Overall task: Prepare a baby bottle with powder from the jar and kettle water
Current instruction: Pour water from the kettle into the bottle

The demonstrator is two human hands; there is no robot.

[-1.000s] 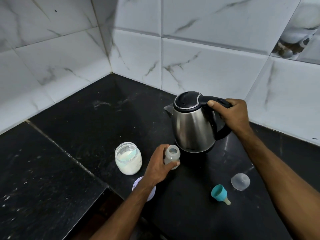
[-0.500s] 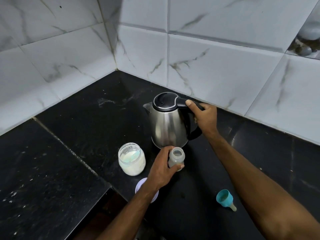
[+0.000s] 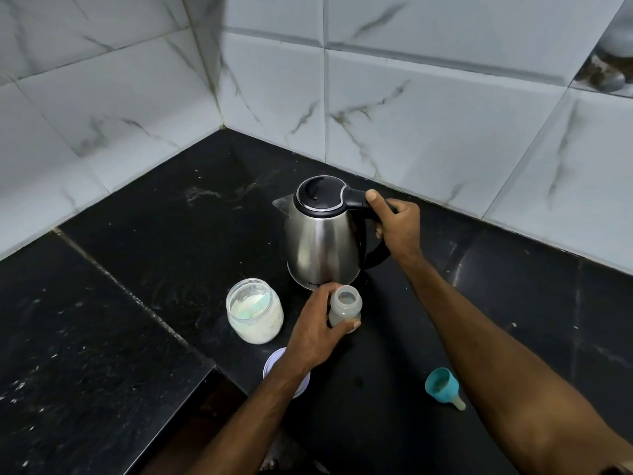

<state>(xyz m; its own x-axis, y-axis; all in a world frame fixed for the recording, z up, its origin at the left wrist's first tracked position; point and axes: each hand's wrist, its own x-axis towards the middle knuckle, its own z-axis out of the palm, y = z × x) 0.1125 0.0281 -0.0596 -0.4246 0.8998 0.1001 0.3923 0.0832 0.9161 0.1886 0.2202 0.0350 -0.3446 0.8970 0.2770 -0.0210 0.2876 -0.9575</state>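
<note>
Black stone counter (image 3: pixel 144 255) in a tiled corner. The right hand (image 3: pixel 397 226) is wrapped around the black handle of the steel kettle (image 3: pixel 323 234), which stands upright, lid down, spout pointing left. The left hand (image 3: pixel 317 332) grips the open baby bottle (image 3: pixel 345 308), upright just in front of the kettle. The lidless powder jar (image 3: pixel 255 311) sits just left of the bottle. A white lid (image 3: pixel 274 363) lies partly under the left wrist; a teal nipple ring (image 3: pixel 443 386) lies nearer, to the right.

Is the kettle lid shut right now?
Shut: the black lid sits flush on the upright kettle, right hand gripping the handle.
</note>
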